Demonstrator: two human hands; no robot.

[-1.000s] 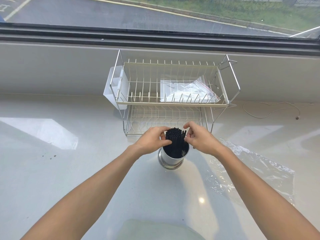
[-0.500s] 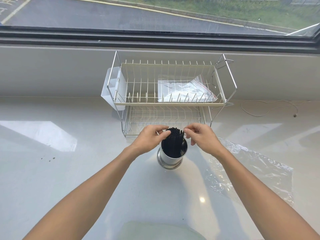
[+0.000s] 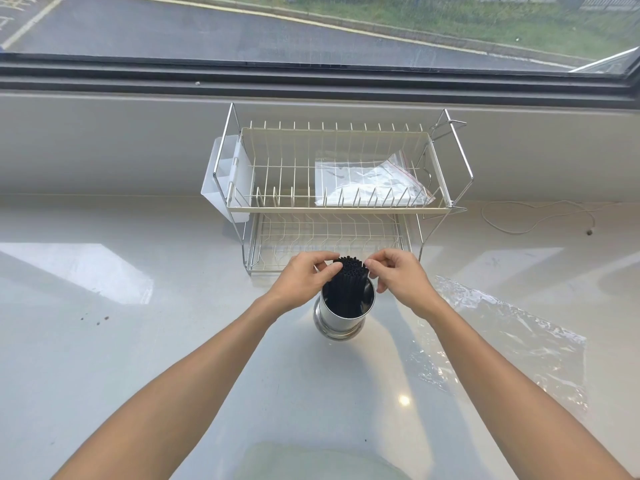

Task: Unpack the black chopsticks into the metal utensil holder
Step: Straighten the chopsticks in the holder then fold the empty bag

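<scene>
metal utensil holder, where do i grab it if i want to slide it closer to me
Grip the metal utensil holder around its bare cylindrical wall, below the rim, coming in from the near side or either flank. It stands upright on the counter and the black chopsticks fill its mouth, with the left hand and right hand at their tops, so a grip from above looks blocked.

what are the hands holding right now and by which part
Both hands, left hand and right hand, pinch the black chopsticks at their top ends; the bundle stands in the metal utensil holder.
</scene>
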